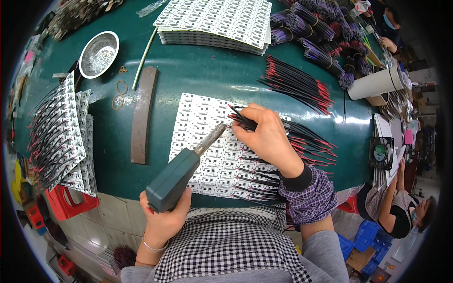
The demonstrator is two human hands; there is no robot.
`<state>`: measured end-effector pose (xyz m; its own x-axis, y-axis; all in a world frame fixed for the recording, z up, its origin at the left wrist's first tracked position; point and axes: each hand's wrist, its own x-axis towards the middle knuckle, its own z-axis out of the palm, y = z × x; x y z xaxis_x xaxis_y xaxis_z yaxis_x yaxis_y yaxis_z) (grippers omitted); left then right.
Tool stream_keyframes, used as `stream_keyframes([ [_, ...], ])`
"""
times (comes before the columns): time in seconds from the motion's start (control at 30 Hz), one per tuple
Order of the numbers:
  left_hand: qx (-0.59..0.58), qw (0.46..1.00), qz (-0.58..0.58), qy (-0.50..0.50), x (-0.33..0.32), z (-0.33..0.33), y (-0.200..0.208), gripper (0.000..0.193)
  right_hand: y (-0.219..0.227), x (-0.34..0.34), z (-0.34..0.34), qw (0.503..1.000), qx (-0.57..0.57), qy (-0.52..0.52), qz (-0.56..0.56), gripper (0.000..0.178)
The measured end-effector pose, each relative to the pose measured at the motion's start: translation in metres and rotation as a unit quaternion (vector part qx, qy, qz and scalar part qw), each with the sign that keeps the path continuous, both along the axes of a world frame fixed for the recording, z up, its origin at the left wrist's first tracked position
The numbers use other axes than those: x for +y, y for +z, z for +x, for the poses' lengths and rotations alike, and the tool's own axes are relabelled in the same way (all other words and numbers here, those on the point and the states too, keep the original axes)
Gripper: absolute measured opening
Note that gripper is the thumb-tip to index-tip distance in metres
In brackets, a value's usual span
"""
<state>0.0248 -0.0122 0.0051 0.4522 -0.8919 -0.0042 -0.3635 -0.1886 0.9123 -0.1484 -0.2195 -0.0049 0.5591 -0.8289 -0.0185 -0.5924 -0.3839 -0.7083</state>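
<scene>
My left hand (166, 218) is wrapped round the handle of a dark green soldering gun (173, 180). Its metal tip points up and right, close to the fingertips of my right hand (270, 139). Those fingers pinch a small bunch of black wires (243, 119) with red ends. Beneath both lies a white sheet of circuit boards (191, 125) on the green table. Along the sheet's right part, several black wires (257, 178) lie in rows, some attached ends hidden. More loose wires (309, 141) spread out past my right wrist.
A stack of board sheets (212, 21) stands at the back. A metal bowl (88, 70), rubber bands (117, 102) and a brown bar (144, 118) lie left; wired sheets (78, 127) overhang the left edge. Wire bundles (311, 21) and a fan (381, 153) are right, near a seated person (398, 212).
</scene>
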Motion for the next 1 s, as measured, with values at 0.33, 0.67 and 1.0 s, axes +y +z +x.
stream_keyframes([
  [0.33,0.199,0.974,-0.003,0.107,0.007,0.003,0.01,0.035,0.003,0.004,-0.01,0.995,-0.092,0.027,-0.004,0.018],
  [0.67,0.153,0.985,-0.019,0.081,0.015,0.007,-0.002,0.041,0.004,0.026,-0.008,0.996,-0.079,-0.038,0.025,0.015],
  [1.0,0.17,0.977,0.04,0.119,0.013,-0.001,0.006,0.025,-0.003,0.026,-0.004,0.999,-0.045,-0.03,0.0,0.014],
])
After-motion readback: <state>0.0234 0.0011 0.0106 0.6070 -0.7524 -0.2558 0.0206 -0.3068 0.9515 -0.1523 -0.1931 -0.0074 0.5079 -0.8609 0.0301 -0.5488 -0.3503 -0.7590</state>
